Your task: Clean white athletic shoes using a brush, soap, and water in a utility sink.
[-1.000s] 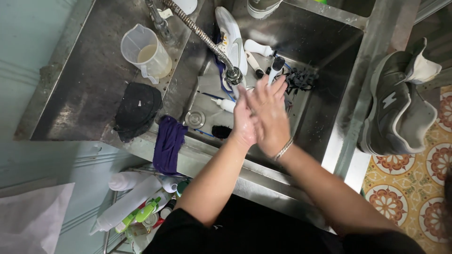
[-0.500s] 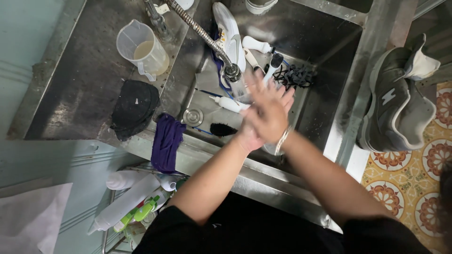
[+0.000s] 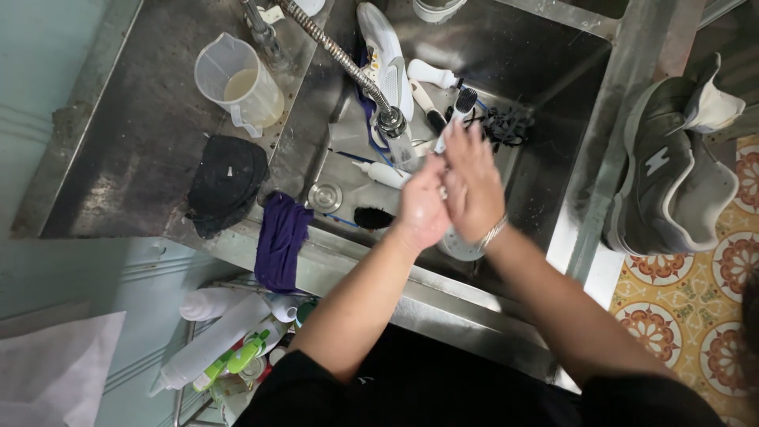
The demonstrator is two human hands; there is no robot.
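Since before, both hands, left [image 3: 423, 207] and right [image 3: 473, 190], press together empty; jug [image 3: 239, 82] holds seemingly cloudy liquid.

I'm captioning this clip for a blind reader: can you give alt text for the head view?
Left hand and right hand press together under a faucet over a steel sink holding a white shoe and brushes. A jug stands left, grey sneakers right.

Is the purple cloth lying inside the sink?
No, the purple cloth hangs over the front edge of the sink, left of the hands.
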